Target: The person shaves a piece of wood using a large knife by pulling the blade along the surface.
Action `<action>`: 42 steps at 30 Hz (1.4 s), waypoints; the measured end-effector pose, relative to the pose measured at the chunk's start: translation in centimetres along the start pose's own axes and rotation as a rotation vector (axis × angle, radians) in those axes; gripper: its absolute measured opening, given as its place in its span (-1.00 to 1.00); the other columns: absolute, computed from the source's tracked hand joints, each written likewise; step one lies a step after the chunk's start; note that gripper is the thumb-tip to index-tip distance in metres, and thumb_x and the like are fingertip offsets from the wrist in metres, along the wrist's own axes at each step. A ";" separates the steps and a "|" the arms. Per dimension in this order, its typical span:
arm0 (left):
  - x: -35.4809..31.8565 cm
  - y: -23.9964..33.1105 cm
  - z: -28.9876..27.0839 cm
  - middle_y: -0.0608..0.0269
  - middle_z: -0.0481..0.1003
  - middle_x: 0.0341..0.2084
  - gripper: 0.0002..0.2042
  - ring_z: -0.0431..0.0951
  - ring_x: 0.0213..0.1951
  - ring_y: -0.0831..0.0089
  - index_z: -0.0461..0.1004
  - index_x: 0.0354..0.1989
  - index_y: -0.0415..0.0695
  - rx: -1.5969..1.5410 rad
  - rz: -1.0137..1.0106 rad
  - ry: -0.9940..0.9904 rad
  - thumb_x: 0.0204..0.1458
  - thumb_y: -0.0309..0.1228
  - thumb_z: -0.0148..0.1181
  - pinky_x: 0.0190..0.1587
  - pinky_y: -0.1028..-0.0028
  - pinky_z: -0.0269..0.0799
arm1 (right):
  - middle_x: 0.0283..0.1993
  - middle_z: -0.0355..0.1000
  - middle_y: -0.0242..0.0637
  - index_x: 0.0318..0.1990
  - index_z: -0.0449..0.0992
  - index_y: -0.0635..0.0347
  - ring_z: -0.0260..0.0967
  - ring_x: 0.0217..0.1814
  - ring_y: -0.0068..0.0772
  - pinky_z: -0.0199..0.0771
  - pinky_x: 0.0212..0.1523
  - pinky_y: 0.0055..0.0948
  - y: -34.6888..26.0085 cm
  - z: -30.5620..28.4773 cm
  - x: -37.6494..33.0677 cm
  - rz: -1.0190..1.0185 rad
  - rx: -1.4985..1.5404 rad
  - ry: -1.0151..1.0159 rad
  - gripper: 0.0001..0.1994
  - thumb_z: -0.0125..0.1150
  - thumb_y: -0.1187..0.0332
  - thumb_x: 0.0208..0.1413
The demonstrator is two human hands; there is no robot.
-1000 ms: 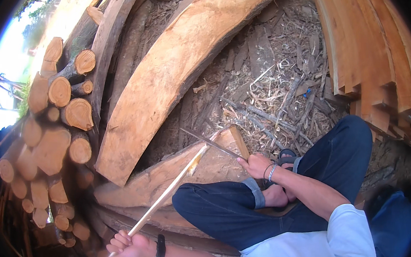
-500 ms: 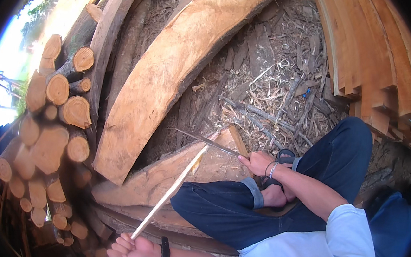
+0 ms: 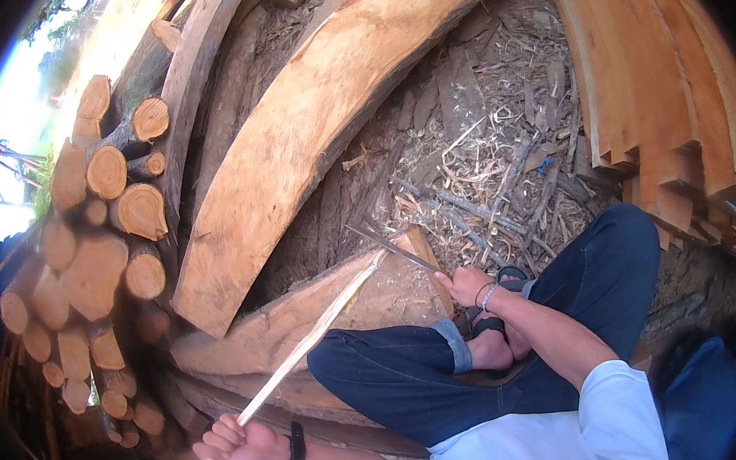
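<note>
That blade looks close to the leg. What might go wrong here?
The blade in the right hand meets the thin stick just above the bent leg; a slip might send it toward the leg. The left hand grips only the stick's far end, so the stick may flex or twist under the blade.

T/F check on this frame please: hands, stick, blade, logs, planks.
1. The left hand grips one end of a long pale stick. True.
2. The right hand is empty. False: it holds a thin blade that meets the stick's far end.
3. Round cut logs are stacked on the person's left. True.
4. The stack of planks lies at the lower left. False: it is at the upper right.
5. The person wears a black band on the left wrist. True.
</note>
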State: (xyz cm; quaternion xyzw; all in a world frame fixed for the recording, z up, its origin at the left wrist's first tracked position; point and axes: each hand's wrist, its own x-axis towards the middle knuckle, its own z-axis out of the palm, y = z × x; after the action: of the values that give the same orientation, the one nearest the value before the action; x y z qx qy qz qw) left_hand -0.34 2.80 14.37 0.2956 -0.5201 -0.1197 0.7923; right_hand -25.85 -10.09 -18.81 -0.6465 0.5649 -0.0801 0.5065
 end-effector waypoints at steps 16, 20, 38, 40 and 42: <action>-0.2 0.2 0.1 0.45 -0.07 -0.80 -0.43 -0.12 -0.69 0.60 0.00 -0.66 0.01 -0.044 -0.027 -0.062 0.22 0.21 -0.29 -0.58 0.55 -0.16 | -0.48 0.45 0.29 -0.48 0.55 0.48 0.49 -0.29 0.24 0.47 -0.16 0.00 -3.1 0.3 -2.2 -0.048 0.149 -0.141 -0.20 -0.30 -0.23 0.25; -0.2 0.0 0.3 0.45 -0.08 -0.80 -0.43 -0.14 -0.69 0.60 -0.01 -0.66 0.02 -0.081 -0.035 -0.068 0.22 0.21 -0.29 -0.57 0.54 -0.15 | -0.54 0.44 0.23 -0.48 0.56 0.42 0.48 -0.35 0.22 0.47 -0.18 0.00 -1.2 0.5 -0.9 -0.025 0.035 -0.052 -0.23 -0.28 -0.23 0.24; -0.3 -0.1 -0.4 0.45 -0.08 -0.79 -0.42 -0.13 -0.69 0.58 -0.01 -0.69 0.03 0.132 0.044 0.299 0.23 0.20 -0.29 -0.59 0.55 -0.16 | -0.47 0.47 0.25 -0.48 0.56 0.46 0.50 -0.29 0.23 0.49 -0.14 -0.02 -1.2 0.5 -0.5 0.083 0.051 -0.012 -0.20 -0.28 -0.23 0.24; -0.3 -0.1 -0.6 0.46 -0.08 -0.78 -0.43 -0.12 -0.69 0.58 -0.02 -0.69 0.03 0.233 0.087 0.498 0.24 0.18 -0.29 -0.60 0.55 -0.16 | -0.51 0.45 0.25 -0.52 0.55 0.45 0.50 -0.33 0.22 0.51 -0.18 -0.02 -2.7 0.6 -1.2 0.022 0.039 -0.052 -0.21 -0.26 -0.22 0.24; -0.2 -0.4 -1.7 0.46 -0.09 -0.78 -0.43 -0.12 -0.69 0.58 -0.02 -0.69 0.04 0.313 0.109 0.682 0.25 0.17 -0.29 -0.60 0.56 -0.15 | -0.54 0.44 0.25 -0.55 0.55 0.44 0.50 -0.37 0.22 0.51 -0.21 -0.02 -4.1 0.2 -3.0 -0.025 -0.007 -0.088 -0.22 -0.26 -0.22 0.24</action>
State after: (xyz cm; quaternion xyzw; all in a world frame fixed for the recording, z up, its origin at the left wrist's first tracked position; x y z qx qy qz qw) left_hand 1.18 3.20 13.49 0.4078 -0.2536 0.1088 0.8704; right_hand -24.13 -8.16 -14.39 -0.6580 0.5341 -0.0559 0.5279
